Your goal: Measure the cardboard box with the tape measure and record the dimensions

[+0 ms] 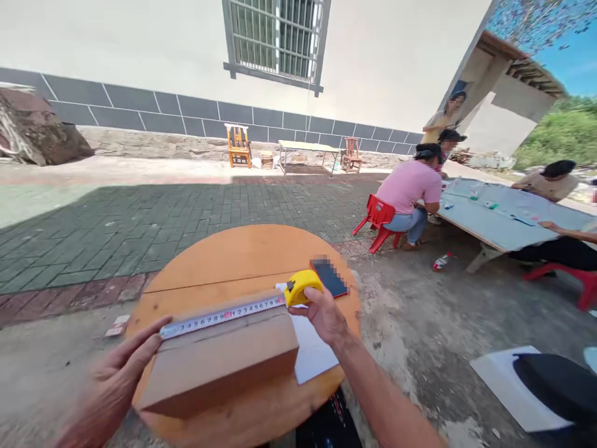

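Note:
A brown cardboard box (224, 358) lies on a round wooden table (242, 249). My right hand (324, 311) grips a yellow tape measure (302, 287) at the box's right end. Its white blade (233, 315) is drawn out leftward along the top of the box, with the numbers facing up. At the box's left end, my left hand (133, 367) pinches the blade's tip between thumb and fingers. White paper (312, 348) lies on the table beside the box, partly under my right hand. Behind the tape measure is a dark phone-like slab (329, 277) with a red edge.
To the right, several people sit around a long pale table (494, 218); one in a pink shirt (410, 183) uses a red plastic chair (380, 214). A black cap-like item (555, 386) rests on a white board (504, 379). By the wall stand chairs and a folding table (310, 147).

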A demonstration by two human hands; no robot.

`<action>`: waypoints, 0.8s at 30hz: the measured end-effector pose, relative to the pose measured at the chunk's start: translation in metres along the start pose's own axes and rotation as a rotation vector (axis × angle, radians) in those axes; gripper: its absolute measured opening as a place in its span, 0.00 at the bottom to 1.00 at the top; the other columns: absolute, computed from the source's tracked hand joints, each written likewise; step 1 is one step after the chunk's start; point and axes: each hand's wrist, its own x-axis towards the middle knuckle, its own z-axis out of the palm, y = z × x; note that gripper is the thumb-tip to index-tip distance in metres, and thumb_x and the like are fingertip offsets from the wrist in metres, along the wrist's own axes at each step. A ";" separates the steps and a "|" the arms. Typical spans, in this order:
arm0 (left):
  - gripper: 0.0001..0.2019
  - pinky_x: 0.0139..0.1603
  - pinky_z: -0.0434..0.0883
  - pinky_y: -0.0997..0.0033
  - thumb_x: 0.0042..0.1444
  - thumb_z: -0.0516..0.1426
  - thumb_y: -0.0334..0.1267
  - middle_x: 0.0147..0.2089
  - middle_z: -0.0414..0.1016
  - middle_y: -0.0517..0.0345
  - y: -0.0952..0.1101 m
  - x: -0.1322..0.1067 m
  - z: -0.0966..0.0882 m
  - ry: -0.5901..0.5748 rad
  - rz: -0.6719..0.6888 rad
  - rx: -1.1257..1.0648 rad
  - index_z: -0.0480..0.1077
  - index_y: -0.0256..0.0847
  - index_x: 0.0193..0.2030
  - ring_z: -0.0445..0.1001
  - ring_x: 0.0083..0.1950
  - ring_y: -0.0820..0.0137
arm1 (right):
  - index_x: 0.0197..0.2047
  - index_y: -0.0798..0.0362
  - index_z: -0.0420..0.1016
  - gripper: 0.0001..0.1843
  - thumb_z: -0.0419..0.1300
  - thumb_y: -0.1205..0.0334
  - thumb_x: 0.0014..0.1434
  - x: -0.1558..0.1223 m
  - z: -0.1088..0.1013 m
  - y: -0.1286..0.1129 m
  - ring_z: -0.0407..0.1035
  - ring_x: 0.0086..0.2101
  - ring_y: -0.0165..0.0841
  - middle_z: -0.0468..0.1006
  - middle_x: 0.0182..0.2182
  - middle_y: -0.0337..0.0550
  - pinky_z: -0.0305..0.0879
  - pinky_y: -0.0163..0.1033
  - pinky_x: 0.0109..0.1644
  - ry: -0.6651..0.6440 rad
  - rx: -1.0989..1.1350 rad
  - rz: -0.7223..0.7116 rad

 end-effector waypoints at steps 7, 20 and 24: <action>0.32 0.51 0.75 0.60 0.45 0.65 0.59 0.50 0.80 0.47 -0.002 0.000 -0.003 -0.126 -0.060 -0.279 0.77 0.38 0.52 0.75 0.55 0.52 | 0.41 0.50 0.82 0.14 0.72 0.59 0.49 0.007 -0.005 -0.004 0.78 0.37 0.36 0.85 0.38 0.40 0.79 0.42 0.39 0.018 -0.007 0.028; 0.18 0.57 0.69 0.56 0.50 0.62 0.54 0.62 0.70 0.41 0.008 0.005 -0.008 -0.125 0.194 -0.171 0.76 0.40 0.37 0.68 0.62 0.51 | 0.42 0.50 0.82 0.18 0.73 0.58 0.47 0.004 -0.003 -0.009 0.77 0.38 0.38 0.85 0.39 0.41 0.77 0.42 0.40 -0.017 -0.127 -0.007; 0.15 0.59 0.66 0.56 0.52 0.62 0.51 0.62 0.70 0.43 0.018 0.006 -0.013 -0.128 0.273 -0.141 0.75 0.40 0.35 0.67 0.62 0.52 | 0.46 0.48 0.80 0.22 0.74 0.59 0.46 0.000 0.003 -0.017 0.77 0.37 0.37 0.84 0.39 0.40 0.77 0.41 0.41 -0.021 -0.147 -0.054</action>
